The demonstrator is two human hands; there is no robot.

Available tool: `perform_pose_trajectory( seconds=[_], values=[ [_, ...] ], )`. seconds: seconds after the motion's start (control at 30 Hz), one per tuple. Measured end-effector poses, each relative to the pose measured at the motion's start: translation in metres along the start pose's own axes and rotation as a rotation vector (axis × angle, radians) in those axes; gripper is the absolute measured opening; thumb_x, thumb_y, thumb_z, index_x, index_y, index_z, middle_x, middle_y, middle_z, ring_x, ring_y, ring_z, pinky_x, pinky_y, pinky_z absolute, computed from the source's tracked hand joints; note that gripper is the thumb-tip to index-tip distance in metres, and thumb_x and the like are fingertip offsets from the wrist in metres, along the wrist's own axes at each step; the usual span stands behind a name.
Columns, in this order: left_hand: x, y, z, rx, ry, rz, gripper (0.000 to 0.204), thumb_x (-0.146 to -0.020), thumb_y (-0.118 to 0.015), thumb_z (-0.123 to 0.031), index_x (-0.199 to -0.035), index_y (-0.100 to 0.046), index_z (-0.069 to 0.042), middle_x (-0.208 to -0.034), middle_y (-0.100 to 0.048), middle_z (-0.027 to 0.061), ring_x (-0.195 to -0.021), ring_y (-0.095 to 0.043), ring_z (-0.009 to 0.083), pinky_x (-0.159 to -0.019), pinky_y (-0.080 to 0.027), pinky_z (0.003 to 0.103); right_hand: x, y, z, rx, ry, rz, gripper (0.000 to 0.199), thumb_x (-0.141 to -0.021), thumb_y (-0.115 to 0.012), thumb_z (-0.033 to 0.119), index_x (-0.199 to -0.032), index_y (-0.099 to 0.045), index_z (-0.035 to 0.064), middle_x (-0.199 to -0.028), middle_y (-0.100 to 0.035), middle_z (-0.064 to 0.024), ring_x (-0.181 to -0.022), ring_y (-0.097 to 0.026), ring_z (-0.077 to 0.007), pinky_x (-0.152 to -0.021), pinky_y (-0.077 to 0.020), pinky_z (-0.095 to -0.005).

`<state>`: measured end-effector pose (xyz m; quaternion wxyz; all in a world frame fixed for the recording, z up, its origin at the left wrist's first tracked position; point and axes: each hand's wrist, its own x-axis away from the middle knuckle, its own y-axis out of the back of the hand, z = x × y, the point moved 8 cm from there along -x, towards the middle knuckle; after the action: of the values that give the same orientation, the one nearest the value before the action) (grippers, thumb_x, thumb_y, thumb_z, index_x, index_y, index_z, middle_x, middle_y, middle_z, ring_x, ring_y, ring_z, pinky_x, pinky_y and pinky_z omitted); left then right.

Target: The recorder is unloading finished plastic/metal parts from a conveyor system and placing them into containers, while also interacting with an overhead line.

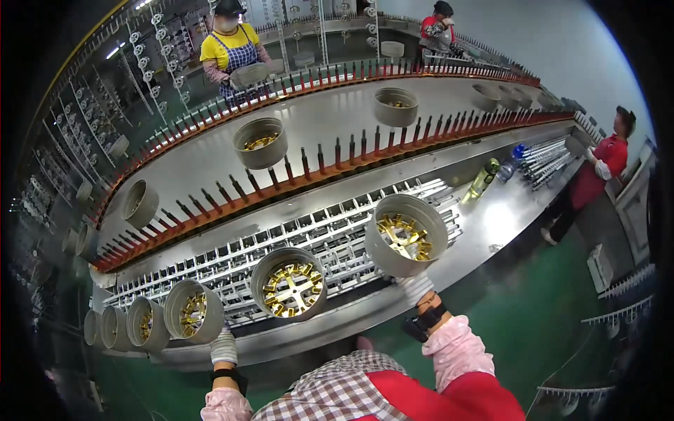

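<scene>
My right hand (415, 289), in a white striped glove, is at the near underside of a round grey tub (440, 237). Its fingers curl out of sight against the tub, which looks tilted toward me. Inside lie gold-coloured metal pieces (423, 249) around a pale cross-shaped centre. My left hand (224, 346), gloved alike, touches the lower right side of another grey tub (213, 317) holding similar pieces; that tub hides its fingers. Between my hands stands a third tub (258, 281), with gold pieces ringed around a cross-shaped centre.
Silver slotted racks (344, 245) lie along the bench behind the tubs. Beyond runs an orange rail (330, 170) with upright dark pins, then more tubs (260, 156). Bottles (481, 181) stand right of the racks. Other people (235, 56) work across the line and at far right.
</scene>
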<state>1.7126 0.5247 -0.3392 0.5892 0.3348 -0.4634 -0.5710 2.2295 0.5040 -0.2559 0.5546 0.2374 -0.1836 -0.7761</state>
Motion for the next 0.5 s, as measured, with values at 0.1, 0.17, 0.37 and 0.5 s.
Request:
perform_pose_trajectory(
  seconds=[0.1,0.17,0.37,0.5],
  values=[
    [-0.003,-0.006,0.004,0.122,0.05,0.084,0.021,-0.082,-0.044,-0.009,-0.093,-0.061,-0.007,-0.094,-0.063,0.0159,-0.09,-0.06,0.033,-0.081,-0.046,0.043,0.005,-0.014,-0.005,0.084,-0.019,0.005,0.02,-0.081,-0.052,0.015,-0.1,-0.058,0.0104,-0.091,-0.058,-0.0073,-0.088,-0.056,-0.0257,-0.08,-0.0431,-0.0374],
    [-0.006,-0.01,0.006,0.126,0.079,0.11,0.024,-0.084,-0.042,-0.01,-0.098,-0.061,-0.007,-0.1,-0.062,0.0169,-0.095,-0.059,0.0332,-0.085,-0.045,0.042,0.009,-0.025,-0.009,0.153,-0.039,0.019,0.021,-0.082,-0.052,0.016,-0.101,-0.058,0.0103,-0.094,-0.058,-0.0074,-0.09,-0.055,-0.0259,-0.081,-0.0426,-0.0374],
    [-0.021,-0.059,0.011,0.054,0.076,0.258,0.034,-0.087,-0.039,-0.012,-0.116,-0.055,-0.007,-0.119,-0.055,0.0169,-0.11,-0.052,0.032,-0.092,-0.042,0.041,0.019,-0.05,-0.021,0.296,-0.092,0.07,0.026,-0.083,-0.052,0.019,-0.106,-0.057,0.0101,-0.103,-0.058,-0.0078,-0.097,-0.054,-0.0266,-0.085,-0.0412,-0.0375],
    [-0.018,-0.032,0.005,0.085,0.018,-0.267,0.019,-0.084,-0.047,-0.014,-0.09,-0.064,-0.009,-0.081,-0.066,0.0117,-0.077,-0.065,0.0278,-0.068,-0.05,0.042,0.016,-0.065,-0.03,0.409,-0.114,0.118,0.028,-0.083,-0.053,0.02,-0.109,-0.057,0.0099,-0.108,-0.058,-0.0081,-0.102,-0.053,-0.027,-0.088,-0.0403,-0.0376]
  ],
)
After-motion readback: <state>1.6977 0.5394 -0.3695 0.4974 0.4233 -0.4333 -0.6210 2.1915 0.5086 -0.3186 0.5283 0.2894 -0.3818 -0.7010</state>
